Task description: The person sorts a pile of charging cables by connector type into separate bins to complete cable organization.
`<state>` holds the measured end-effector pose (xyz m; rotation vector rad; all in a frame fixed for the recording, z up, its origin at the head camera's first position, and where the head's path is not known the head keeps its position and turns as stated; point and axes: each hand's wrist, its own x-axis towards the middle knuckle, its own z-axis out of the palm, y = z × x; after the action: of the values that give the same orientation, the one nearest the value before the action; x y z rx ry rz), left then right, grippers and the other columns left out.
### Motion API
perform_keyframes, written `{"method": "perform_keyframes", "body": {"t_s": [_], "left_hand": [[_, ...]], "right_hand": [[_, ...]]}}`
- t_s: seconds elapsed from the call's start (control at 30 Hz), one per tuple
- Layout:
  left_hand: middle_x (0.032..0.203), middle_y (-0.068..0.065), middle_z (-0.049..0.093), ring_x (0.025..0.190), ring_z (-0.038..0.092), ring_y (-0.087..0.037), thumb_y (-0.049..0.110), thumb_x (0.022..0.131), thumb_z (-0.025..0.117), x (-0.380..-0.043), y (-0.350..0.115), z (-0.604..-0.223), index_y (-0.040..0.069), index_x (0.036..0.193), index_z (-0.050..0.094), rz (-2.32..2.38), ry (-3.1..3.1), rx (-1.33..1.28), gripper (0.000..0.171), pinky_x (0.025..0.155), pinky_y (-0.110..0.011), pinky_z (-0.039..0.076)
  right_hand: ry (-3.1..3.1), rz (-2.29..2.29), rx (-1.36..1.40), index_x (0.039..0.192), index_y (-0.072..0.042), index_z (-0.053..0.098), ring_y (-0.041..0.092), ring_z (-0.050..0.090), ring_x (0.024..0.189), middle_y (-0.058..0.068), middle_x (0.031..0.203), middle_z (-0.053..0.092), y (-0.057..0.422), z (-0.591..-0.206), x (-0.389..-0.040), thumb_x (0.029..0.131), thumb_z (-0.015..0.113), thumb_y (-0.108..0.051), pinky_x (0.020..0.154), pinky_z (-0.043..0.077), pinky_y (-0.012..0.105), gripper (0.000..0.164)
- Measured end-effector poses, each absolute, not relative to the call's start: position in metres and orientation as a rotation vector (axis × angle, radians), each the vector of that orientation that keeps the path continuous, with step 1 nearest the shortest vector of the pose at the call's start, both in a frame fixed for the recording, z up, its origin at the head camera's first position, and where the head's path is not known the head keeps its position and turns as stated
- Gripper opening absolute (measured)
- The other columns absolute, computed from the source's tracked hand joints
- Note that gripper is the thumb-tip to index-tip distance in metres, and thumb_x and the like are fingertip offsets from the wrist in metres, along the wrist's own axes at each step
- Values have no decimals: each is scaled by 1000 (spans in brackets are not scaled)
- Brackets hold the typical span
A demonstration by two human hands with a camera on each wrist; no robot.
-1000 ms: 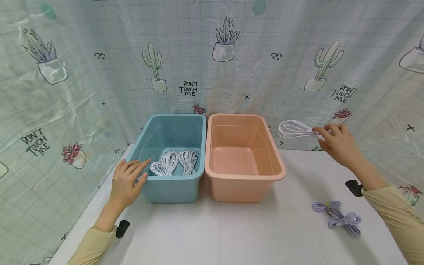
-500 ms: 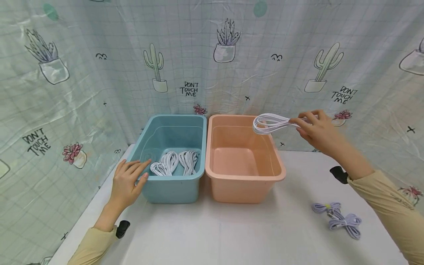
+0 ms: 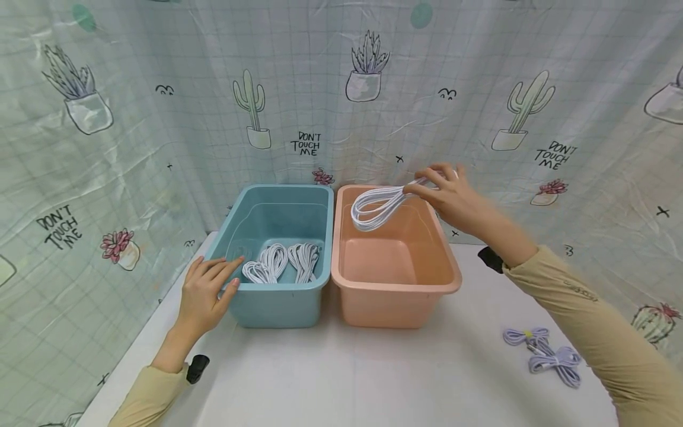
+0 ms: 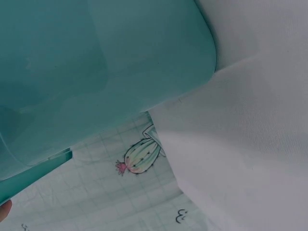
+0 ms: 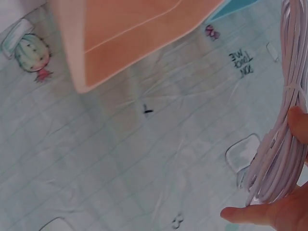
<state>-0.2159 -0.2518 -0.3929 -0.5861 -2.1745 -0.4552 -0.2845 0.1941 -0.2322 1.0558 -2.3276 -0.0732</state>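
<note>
My right hand [image 3: 448, 198] pinches a coiled white cable [image 3: 376, 207], tied round its middle, over the back of the orange bin [image 3: 395, 287]. In the right wrist view the same cable [image 5: 291, 96] runs along the right edge, with thumb and fingers around it. My left hand [image 3: 203, 293] rests with extended fingers on the front left rim of the blue bin [image 3: 277, 308]. Inside that bin lie white cable bundles [image 3: 272, 261] and, to their right, another white bundle [image 3: 303, 261]. Only a fingertip [image 4: 5, 210] shows by the bin's rim in the left wrist view.
Two tied lavender cable bundles, one with a yellow tie [image 3: 525, 335] and one with a pale tie [image 3: 557, 360], lie on the white table [image 3: 341, 379] at the right. A cactus-print curtain [image 3: 213, 107] hangs behind and beside the bins, which stand side by side.
My right hand has carried the white cable leftward and slightly up, from right of the orange bin to above it. The left hand has stayed on the blue rim.
</note>
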Motion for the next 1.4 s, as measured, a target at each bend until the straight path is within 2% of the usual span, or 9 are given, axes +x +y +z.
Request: {"method": "perform_keyframes", "body": {"t_s": [0.23,0.4,0.5,0.63,0.93,1.17,1.4], "left_hand": [[95,-15,67,99,53,-34,40,91,40,-216,-252,-394,9,113,62,-454,-2178,-585,44,99,-59,24],[95,-15,67,99,53,-33,40,91,40,-216,-252,-394,9,113,62,-456,-2180,-587,44,99,-59,24],[95,-15,67,99,53,-33,40,91,39,-216,-252,-394,10,113,62,-460,-2179,-586,44,99,-60,25],[96,-16,66,100,53,-33,40,92,39,-216,-252,-394,10,113,62,-464,-2185,-582,44,99,-59,25],[96,-17,66,98,54,-34,43,92,37,-217,-251,-394,9,112,63,-459,-2174,-583,47,99,-59,25],[95,-17,67,98,54,-34,42,92,37,-217,-250,-395,9,112,63,-450,-2166,-581,46,99,-59,25],[95,-17,66,97,54,-35,42,92,37,-216,-250,-395,10,112,63,-446,-2153,-578,45,98,-60,25]], "right_hand": [[-2347,-93,1115,118,-25,53,33,33,119,7,119,45,155,-230,-291,80,44,18,86,30,66,57],[-2386,-61,1147,123,-29,50,34,26,129,8,124,44,129,-229,-293,80,39,19,90,25,71,65],[-2407,-53,1167,123,-31,49,33,22,133,6,126,44,114,-229,-296,83,39,16,92,17,73,62],[-2398,-63,1221,120,-31,52,33,22,133,4,126,44,97,-232,-301,85,43,11,96,13,72,55],[-2374,-185,1322,123,-31,51,31,25,133,6,129,45,62,-239,-311,85,44,12,96,16,71,58],[-2348,-271,1365,123,-35,48,28,23,135,2,129,42,38,-245,-316,80,40,20,97,19,69,70],[-2369,-276,1420,124,-34,46,24,21,136,2,132,39,19,-246,-320,86,35,15,97,23,67,63]]}}
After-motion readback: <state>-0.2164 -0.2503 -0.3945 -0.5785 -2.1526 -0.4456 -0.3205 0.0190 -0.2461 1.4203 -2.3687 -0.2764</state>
